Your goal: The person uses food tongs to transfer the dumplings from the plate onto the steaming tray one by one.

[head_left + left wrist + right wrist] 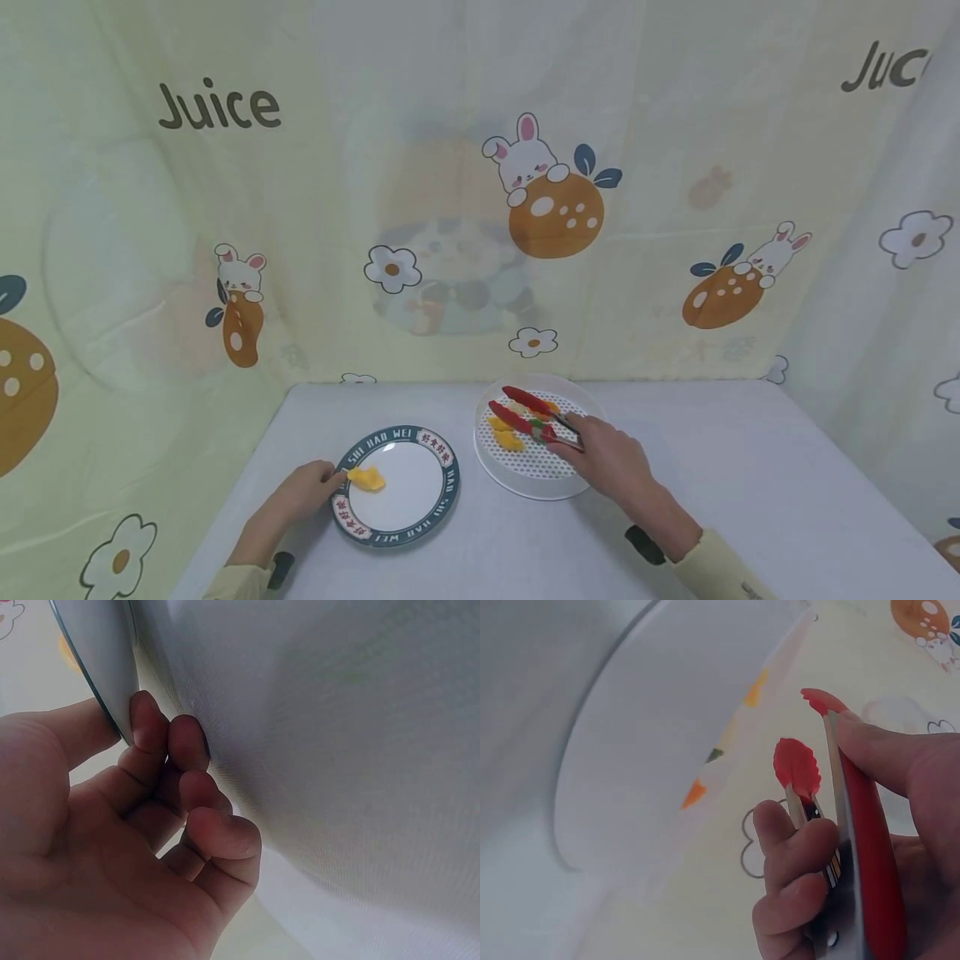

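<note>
My left hand (306, 490) pinches the left rim of a white plate (448, 479) with a dark teal lettered border, thumb on top and fingertip beneath in the left wrist view. A small yellow food-like piece (366, 478) lies on the plate near that hand. In my right hand (615, 462) I grip a pair of tongs (877, 862) with red tips and a red-backed handle. Their tips stand apart, with nothing between them, above a round white basket (534, 489) with a perforated bottom. Yellow pieces (510, 440), an orange piece (694, 794) and a green piece (715, 755) lie in the basket, partly covered by the tongs.
A white-covered table (675, 467) carries the plate at left and the basket right of it, farther back. Behind and at both sides hangs a pale curtain (450, 83) printed with rabbits, oranges and flowers. Dark straps (645, 545) circle the wrists.
</note>
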A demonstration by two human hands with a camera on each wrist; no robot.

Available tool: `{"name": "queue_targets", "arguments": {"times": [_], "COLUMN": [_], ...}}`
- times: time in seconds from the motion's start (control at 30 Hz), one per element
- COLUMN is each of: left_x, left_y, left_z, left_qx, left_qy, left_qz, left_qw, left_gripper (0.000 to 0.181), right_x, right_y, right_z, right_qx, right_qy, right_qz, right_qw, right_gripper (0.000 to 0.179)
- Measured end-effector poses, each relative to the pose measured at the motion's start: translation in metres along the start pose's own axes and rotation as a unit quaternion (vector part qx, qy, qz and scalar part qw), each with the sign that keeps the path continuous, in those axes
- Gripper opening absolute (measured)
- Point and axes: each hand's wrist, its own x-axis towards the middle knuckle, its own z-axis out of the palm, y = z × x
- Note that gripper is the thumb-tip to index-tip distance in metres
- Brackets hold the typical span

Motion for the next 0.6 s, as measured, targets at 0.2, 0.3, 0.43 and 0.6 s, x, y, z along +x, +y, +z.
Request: {"name": "queue_targets", "arguments": {"times": [0.2, 0.3, 0.43, 0.6], "left_x": [-0.001, -0.001, -0.002, 0.000], "left_y": [0.001, 0.001, 0.000, -0.001], "left_z": [-0.001, -0.001, -0.002, -0.001], "left_qx": [-0.002, -0.007, -0.010, -0.008], "left_qy": [0.002, 0.000, 0.000, 0.001], "left_qz": [0.004, 0.004, 0.008, 0.006], "left_qw": [1.0000, 1.0000, 0.9999, 0.9999], "left_gripper": [0.027, 0.026, 0.025, 0.025], "right_x": [-0.008, -0.012, -0.017, -0.022], "right_y": [-0.017, -0.026, -0.038, -0.051], "right_z": [-0.004, -0.002, 0.004, 0.017], "right_qx": [0.014, 0.026, 0.042, 0.066], "right_qy": [-0.011, -0.026, -0.037, -0.054], "right_qz": [0.002, 0.011, 0.003, -0.029], "right_qw": [0.9998, 0.9993, 0.9984, 0.9959], "right_gripper": [0.077, 0.087, 0.094, 0.095]}}
